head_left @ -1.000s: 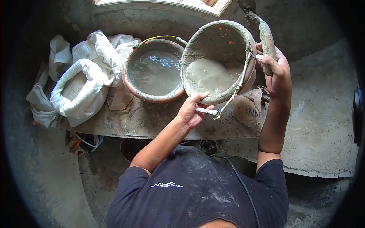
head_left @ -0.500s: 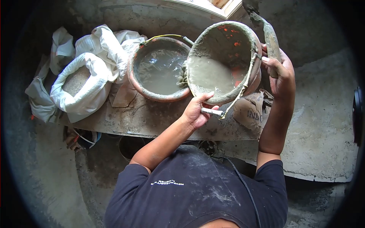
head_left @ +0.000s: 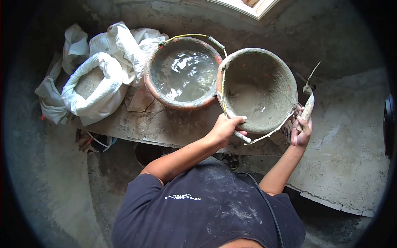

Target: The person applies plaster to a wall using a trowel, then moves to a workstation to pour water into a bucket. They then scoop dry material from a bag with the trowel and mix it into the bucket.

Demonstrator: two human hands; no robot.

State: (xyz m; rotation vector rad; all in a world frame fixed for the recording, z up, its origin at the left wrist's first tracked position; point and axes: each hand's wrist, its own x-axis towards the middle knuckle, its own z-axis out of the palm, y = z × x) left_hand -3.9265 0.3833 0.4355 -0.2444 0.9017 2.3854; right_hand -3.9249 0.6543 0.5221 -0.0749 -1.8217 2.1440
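My left hand (head_left: 226, 130) grips the near rim of the right bucket (head_left: 285, 78), with the bucket's handle grip under the fingers. My right hand (head_left: 302, 126) is closed round the handle of a cement-coated trowel (head_left: 306, 110) at the bucket's right side, its fingers against the wall. A shallow pool of grey slurry (head_left: 248, 101) lies in this bucket, and grey mortar coats the inner wall. Touching it on the left stands another bucket (head_left: 153, 84), full of cloudy grey water (head_left: 178, 76) that ripples. Its yellow handle (head_left: 192, 35) rests over the far rim.
An open white sack (head_left: 99, 107) of grey powder stands at the left, with more white sacks (head_left: 128, 49) behind. The buckets are on a concrete ledge (head_left: 136, 128). Below it is a dark container (head_left: 147, 153). A white frame (head_left: 258, 12) shows at the top.
The right bucket has come down and become more upright, and the slurry in it is much less. My right hand and the trowel are lower. Water in the left bucket is higher.
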